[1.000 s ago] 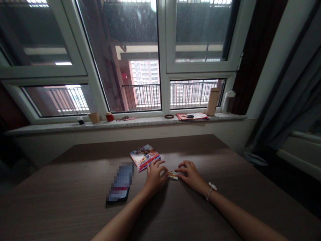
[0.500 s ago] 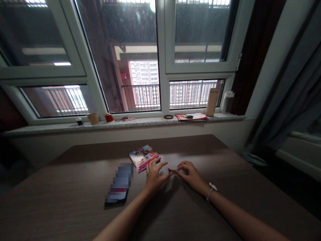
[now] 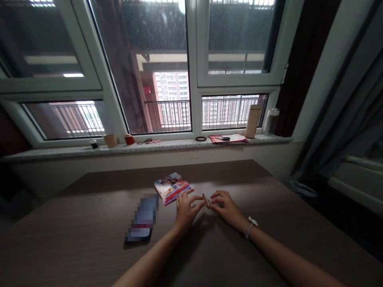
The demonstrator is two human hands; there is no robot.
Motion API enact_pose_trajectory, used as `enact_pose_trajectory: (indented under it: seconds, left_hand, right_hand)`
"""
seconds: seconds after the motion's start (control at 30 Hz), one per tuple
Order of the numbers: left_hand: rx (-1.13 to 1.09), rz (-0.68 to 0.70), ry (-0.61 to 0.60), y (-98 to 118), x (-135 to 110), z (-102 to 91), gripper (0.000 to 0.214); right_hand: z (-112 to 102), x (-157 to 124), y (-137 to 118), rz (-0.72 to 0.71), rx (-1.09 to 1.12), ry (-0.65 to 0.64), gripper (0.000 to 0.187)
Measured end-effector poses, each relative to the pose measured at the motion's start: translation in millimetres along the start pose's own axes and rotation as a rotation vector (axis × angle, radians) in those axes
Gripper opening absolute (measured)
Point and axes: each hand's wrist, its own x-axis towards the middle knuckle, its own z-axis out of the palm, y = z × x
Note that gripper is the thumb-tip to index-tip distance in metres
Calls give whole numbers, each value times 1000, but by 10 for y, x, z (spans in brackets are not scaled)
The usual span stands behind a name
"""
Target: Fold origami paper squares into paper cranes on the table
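A small, thin brown piece is held up between my two hands just above the table; its kind is too small to make out. My left hand pinches its left side with thumb and index finger, the other fingers spread. On the other side, my right hand has its thumb and fingertips closed at the piece's edge. A white bracelet circles my right wrist. Beyond my left hand lies a small stack of colourful printed booklets, close to its fingers.
Left of my hands a phone, partly blurred out, rests on the brown table. Along the windowsill stand a paper cup, a red spool, a dark ring, scissors on red papers, and a tan flask.
The brown piece has turned from lying nearly flat to standing tilted upright between my fingers. My left index finger has come down onto it; my right hand has hardly moved.
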Motion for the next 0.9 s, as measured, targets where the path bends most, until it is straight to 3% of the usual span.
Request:
enact_pose_trajectory:
  seconds: [0.17, 0.57, 0.9]
  left_hand:
    - [37, 25, -106, -18, -6, 38, 11]
    - [-4, 79, -63, 19, -33, 62, 3]
    - [44, 22, -77, 144, -62, 135, 6]
  right_hand:
    - [30, 16, 52, 29, 70, 31, 17]
    - [35, -17, -30, 18, 5, -40, 8]
    - [114, 29, 9, 139, -43, 7, 12]
